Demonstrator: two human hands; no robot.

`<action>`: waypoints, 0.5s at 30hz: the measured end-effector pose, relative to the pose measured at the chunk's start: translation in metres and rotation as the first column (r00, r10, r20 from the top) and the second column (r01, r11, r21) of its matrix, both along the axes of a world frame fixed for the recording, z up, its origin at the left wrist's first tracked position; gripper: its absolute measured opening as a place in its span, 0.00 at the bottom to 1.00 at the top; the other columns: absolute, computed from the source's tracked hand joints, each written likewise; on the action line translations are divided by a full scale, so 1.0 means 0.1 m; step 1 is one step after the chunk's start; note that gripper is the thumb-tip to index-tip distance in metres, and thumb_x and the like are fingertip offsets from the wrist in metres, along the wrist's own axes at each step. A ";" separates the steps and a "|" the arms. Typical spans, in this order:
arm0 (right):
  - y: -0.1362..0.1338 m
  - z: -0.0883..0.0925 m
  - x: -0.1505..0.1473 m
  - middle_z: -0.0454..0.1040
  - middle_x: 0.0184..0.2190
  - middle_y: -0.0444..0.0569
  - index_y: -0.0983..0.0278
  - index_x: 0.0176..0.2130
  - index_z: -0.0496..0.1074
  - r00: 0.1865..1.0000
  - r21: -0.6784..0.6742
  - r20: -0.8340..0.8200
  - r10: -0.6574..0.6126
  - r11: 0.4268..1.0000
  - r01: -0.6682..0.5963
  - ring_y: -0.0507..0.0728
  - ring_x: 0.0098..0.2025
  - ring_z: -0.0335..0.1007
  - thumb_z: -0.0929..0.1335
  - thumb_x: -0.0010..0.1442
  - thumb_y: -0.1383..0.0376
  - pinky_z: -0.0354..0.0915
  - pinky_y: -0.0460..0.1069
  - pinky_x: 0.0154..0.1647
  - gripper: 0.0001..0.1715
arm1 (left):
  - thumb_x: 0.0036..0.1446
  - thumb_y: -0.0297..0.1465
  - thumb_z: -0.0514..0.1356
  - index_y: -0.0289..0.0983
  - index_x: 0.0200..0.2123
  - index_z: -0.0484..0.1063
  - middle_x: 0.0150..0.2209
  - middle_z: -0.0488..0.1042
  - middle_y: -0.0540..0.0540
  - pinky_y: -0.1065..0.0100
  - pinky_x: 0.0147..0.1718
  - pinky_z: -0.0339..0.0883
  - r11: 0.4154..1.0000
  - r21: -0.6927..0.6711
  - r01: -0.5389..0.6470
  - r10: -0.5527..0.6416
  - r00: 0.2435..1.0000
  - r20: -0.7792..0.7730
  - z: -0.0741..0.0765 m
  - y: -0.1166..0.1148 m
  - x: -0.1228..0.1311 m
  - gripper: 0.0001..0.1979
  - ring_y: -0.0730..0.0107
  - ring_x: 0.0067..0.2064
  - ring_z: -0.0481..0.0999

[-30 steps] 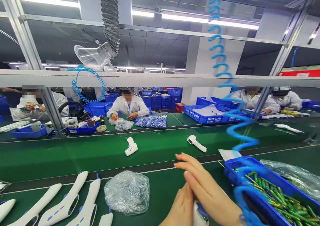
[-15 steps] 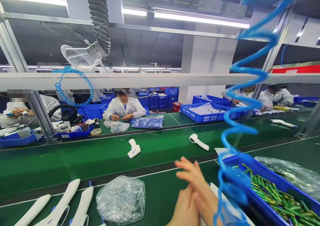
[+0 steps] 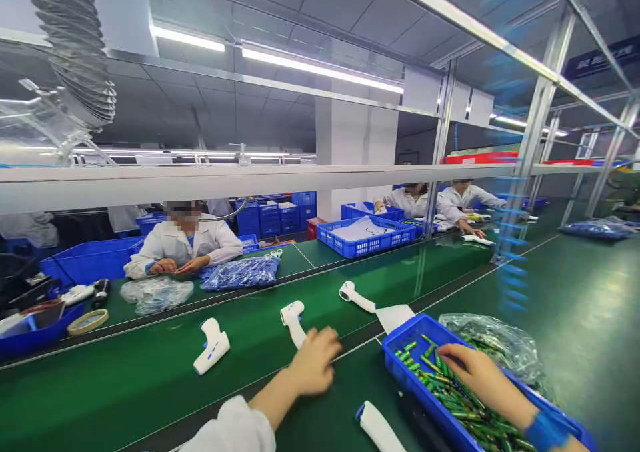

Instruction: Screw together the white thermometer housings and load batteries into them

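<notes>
A white handheld thermometer [image 3: 293, 321] lies on the green conveyor belt [image 3: 150, 379], and its handle is touched by the left hand [image 3: 315, 367], whose fingers are curled loosely around it; whether it is actually gripped cannot be told because of blur. Two more white thermometers are seen on the same belt, one [image 3: 212, 346] to the left and one [image 3: 356, 297] further right, well apart from each other. The right hand [image 3: 473, 373] is reached into a blue bin [image 3: 400, 365], its fingers bent down and pressed together among the green batteries [image 3: 440, 389]; whether any are pinched cannot be told. A clear plastic bag [image 3: 500, 345] lies just behind the bin. Another white thermometer body [image 3: 377, 427] lies near the bottom edge, between the two hands. Across the belt, a person in a white coat [image 3: 185, 242] is seated.
</notes>
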State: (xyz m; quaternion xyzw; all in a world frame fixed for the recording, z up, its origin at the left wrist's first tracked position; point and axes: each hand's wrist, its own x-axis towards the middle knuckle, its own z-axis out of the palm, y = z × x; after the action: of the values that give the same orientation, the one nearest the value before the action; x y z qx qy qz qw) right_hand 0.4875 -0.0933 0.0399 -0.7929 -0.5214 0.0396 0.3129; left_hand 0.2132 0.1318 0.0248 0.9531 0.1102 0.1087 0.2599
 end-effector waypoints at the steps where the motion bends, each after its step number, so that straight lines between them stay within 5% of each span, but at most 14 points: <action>1: 0.08 -0.06 0.01 0.67 0.28 0.51 0.68 0.30 0.70 0.998 -0.062 -0.003 0.058 0.996 -0.058 0.57 0.31 0.65 0.62 0.57 0.45 0.64 0.52 0.39 0.28 | 0.54 0.33 0.55 0.41 0.53 0.64 0.59 0.59 0.42 0.50 0.59 0.40 0.994 -0.012 0.108 -0.108 0.994 -0.029 -0.05 -0.12 0.04 0.22 0.56 0.61 0.54; 4: 0.28 -0.21 0.02 0.64 0.24 0.45 0.69 0.27 0.67 0.988 -0.178 0.006 0.157 0.972 -0.153 0.53 0.28 0.62 0.67 0.65 0.55 0.63 0.47 0.37 0.22 | 0.55 0.42 0.53 0.44 0.53 0.65 0.53 0.67 0.43 0.54 0.55 0.53 0.938 -0.111 0.329 -0.332 0.943 -0.010 -0.16 -0.42 0.06 0.23 0.56 0.56 0.64; 6: 0.36 -0.26 0.01 0.62 0.23 0.44 0.69 0.26 0.65 0.986 -0.197 0.027 0.162 0.968 -0.154 0.52 0.28 0.62 0.67 0.66 0.61 0.63 0.46 0.36 0.20 | 0.56 0.47 0.51 0.43 0.51 0.68 0.48 0.71 0.42 0.60 0.49 0.60 0.927 -0.155 0.343 -0.336 0.939 0.065 -0.19 -0.50 -0.04 0.24 0.58 0.50 0.70; 12: 0.41 -0.27 -0.06 0.61 0.24 0.43 0.71 0.30 0.66 0.973 -0.203 0.082 0.216 0.959 -0.196 0.52 0.28 0.61 0.68 0.64 0.70 0.62 0.46 0.35 0.10 | 0.60 0.49 0.42 0.40 0.34 0.75 0.33 0.74 0.39 0.63 0.42 0.63 0.977 -0.189 0.095 -0.020 0.932 0.362 -0.17 -0.63 -0.46 0.27 0.61 0.39 0.72; 15: 0.48 -0.28 -0.16 0.62 0.27 0.45 0.70 0.28 0.66 0.958 -0.191 0.101 0.267 0.951 -0.245 0.54 0.33 0.61 0.68 0.63 0.71 0.61 0.48 0.40 0.12 | 0.60 0.49 0.40 0.40 0.29 0.73 0.35 0.74 0.39 0.62 0.44 0.62 0.964 -0.265 -0.006 0.130 0.882 0.453 -0.22 -0.89 -0.47 0.28 0.60 0.41 0.72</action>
State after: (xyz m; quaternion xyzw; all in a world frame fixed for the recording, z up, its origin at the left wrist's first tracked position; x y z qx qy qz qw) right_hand 0.4718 -0.0452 0.0122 -0.7439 -0.6330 0.0759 0.2004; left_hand 0.1659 0.0429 0.0029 0.8528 0.0913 0.3289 0.3954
